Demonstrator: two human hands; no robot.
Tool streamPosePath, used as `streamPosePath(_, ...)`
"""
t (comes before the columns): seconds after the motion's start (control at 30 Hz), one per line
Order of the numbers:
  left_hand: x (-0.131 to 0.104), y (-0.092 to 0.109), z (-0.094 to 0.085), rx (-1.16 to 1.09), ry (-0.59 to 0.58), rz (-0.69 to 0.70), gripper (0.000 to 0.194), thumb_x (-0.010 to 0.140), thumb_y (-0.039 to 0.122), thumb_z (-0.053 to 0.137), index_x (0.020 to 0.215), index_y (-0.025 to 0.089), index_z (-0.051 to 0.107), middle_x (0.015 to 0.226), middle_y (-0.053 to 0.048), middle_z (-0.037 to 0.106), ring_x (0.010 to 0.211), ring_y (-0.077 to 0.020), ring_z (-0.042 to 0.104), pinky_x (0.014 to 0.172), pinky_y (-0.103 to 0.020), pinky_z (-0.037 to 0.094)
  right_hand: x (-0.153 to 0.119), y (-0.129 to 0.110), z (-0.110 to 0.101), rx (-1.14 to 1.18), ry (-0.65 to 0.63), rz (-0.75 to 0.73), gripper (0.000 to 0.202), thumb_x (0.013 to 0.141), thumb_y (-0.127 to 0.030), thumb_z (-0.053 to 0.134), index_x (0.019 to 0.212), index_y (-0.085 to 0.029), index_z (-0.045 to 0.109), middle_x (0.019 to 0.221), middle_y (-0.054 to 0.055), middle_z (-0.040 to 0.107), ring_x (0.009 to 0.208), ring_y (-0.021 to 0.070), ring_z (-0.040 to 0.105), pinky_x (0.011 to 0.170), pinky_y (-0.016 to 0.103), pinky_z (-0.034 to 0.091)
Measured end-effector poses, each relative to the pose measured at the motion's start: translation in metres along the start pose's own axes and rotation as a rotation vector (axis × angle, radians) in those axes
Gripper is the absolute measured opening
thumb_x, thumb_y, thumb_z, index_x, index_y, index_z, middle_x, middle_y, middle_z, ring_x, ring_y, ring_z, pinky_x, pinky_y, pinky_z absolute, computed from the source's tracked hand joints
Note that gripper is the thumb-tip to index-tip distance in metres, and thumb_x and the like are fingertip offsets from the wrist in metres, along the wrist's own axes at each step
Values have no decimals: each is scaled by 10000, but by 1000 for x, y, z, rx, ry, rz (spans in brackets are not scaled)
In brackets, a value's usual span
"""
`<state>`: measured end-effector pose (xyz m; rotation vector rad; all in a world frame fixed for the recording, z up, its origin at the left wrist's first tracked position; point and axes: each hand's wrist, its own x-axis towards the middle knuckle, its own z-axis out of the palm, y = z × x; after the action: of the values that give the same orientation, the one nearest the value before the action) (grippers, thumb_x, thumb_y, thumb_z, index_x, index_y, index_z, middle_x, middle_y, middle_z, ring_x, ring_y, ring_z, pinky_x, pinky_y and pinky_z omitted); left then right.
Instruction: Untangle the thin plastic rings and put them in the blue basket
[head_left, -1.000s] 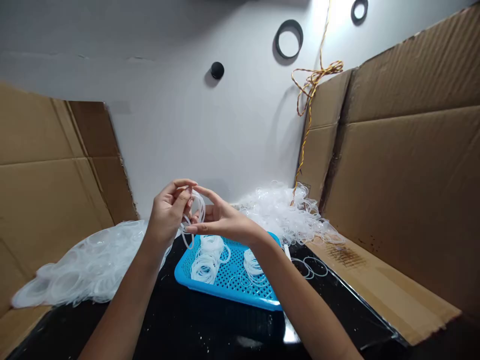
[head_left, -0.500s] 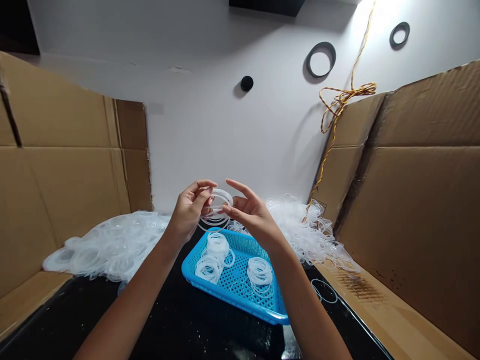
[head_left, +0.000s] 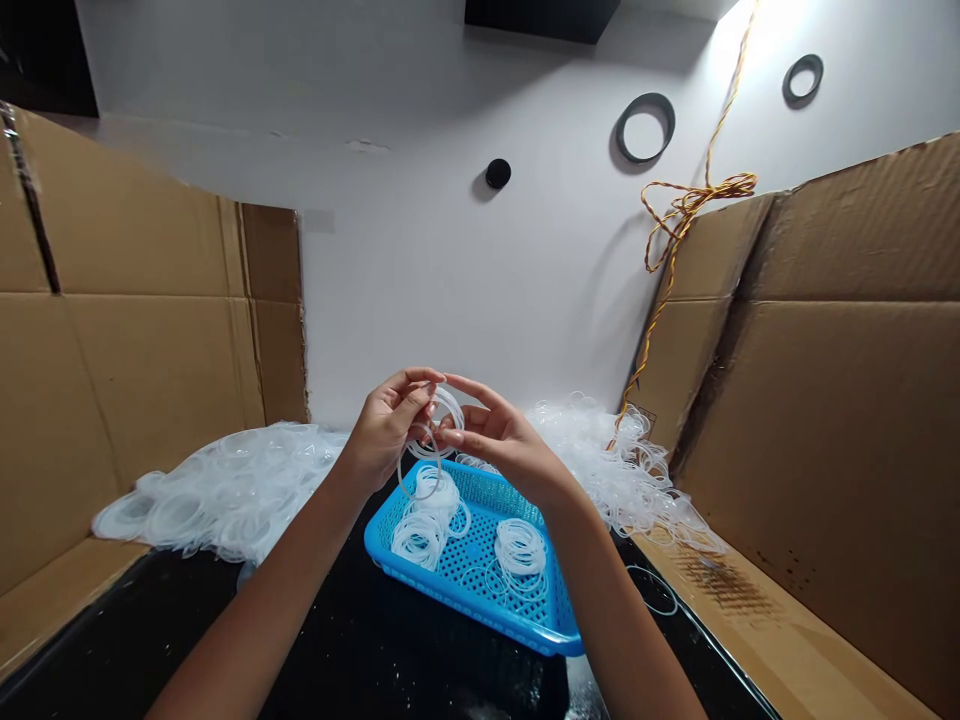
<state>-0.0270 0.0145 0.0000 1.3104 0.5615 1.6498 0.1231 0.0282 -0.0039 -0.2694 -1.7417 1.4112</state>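
Observation:
Between my two hands hangs a small bunch of translucent white rings (head_left: 453, 406), above the back edge of a blue basket (head_left: 472, 605). My left hand (head_left: 394, 420) pinches the bunch between thumb and fingers. From the other side my right hand (head_left: 499, 435) grips it with thumb and fingertips, its index finger stretched toward the left fingertips. One ring (head_left: 399, 470) dangles below the others. In the basket lie piles of similar rings, a larger one (head_left: 420, 535) at the left and a smaller one (head_left: 520, 550) at the right.
Heaps of translucent rings lie at the left (head_left: 225, 490) and right (head_left: 600, 460). Cardboard walls (head_left: 157, 350) (head_left: 847, 400) flank the black tabletop (head_left: 360, 630). A loose ring (head_left: 660, 592) lies right of the basket. A yellow twisted cord (head_left: 651, 320) hangs along the wall.
My right index finger has come down to meet the left fingertips. The rings have shifted in my hands, and one now dangles lower. The view has tilted slightly.

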Motion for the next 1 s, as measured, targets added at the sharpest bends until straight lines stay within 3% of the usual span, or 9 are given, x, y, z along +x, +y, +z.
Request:
streamPosePath(0.1, 0, 1, 1, -15, -11, -9, 166, 674, 247, 682, 797, 173, 599, 517, 78, 503, 369, -27, 436, 357, -128, 372, 0, 2, 2, 3, -47, 23, 673, 660, -198, 753, 1260, -241, 453, 788, -4, 617, 759, 142, 599, 724, 307, 500)
streamPosePath(0.27, -1, 6, 1, -52, -49, -65, 182, 671, 230, 680, 809, 165, 581, 520, 77, 521, 321, -9, 397, 369, -143, 389, 1, 3, -5, 57, -99, 49, 637, 722, -218, 708, 1292, -231, 424, 761, 6, 644, 692, 134, 602, 707, 309, 489)
streamPosePath(0.4, -2, 8, -2, -102, -116, -190, 214, 684, 209, 677, 866, 160, 576, 525, 65, 542, 321, -16, 416, 376, -151, 404, 1, 0, -18, 218, -3, 36, 490, 749, -226, 667, 1214, -231, 516, 664, -28, 591, 686, 118, 590, 750, 294, 476)
streamPosePath(0.53, -1, 3, -5, -147, -235, -318, 318, 700, 226, 688, 995, 185, 574, 656, 11, 630, 400, -63, 538, 440, -195, 467, 0, -7, -24, 298, 104, 58, 452, 717, -241, 671, 1157, -243, 566, 685, -30, 554, 642, 103, 544, 718, 272, 485)
streamPosePath(0.7, -5, 1, -7, -284, -434, -311, 353, 670, 232, 731, 1009, 269, 641, 553, 44, 614, 490, -99, 623, 584, -230, 535, 1, -8, -20, 383, 141, 89, 439, 647, -230, 712, 1070, -261, 598, 745, -29, 558, 614, 81, 522, 667, 232, 496)
streamPosePath(0.77, -7, 3, -7, -325, -418, -248, 288, 620, 240, 764, 895, 281, 687, 512, 60, 604, 523, -111, 645, 626, -245, 549, 3, -4, -16, 371, 133, 95, 418, 646, -231, 714, 1048, -261, 605, 748, -29, 569, 597, 79, 521, 655, 237, 501)
streamPosePath(0.87, -9, 7, -6, -318, -294, -166, 196, 601, 205, 772, 776, 271, 713, 660, 41, 695, 621, -123, 679, 672, -250, 556, 6, 4, -13, 255, 130, 84, 366, 682, -247, 705, 1036, -236, 613, 801, 3, 620, 663, 107, 579, 708, 284, 510)
streamPosePath(1.0, -8, 10, -6, -220, -251, -119, 190, 733, 168, 675, 905, 239, 717, 930, -11, 730, 862, -130, 675, 788, -221, 529, 8, 10, -13, 7, 266, -99, 229, 758, -311, 661, 964, -213, 642, 939, 48, 655, 853, 149, 620, 822, 329, 483)
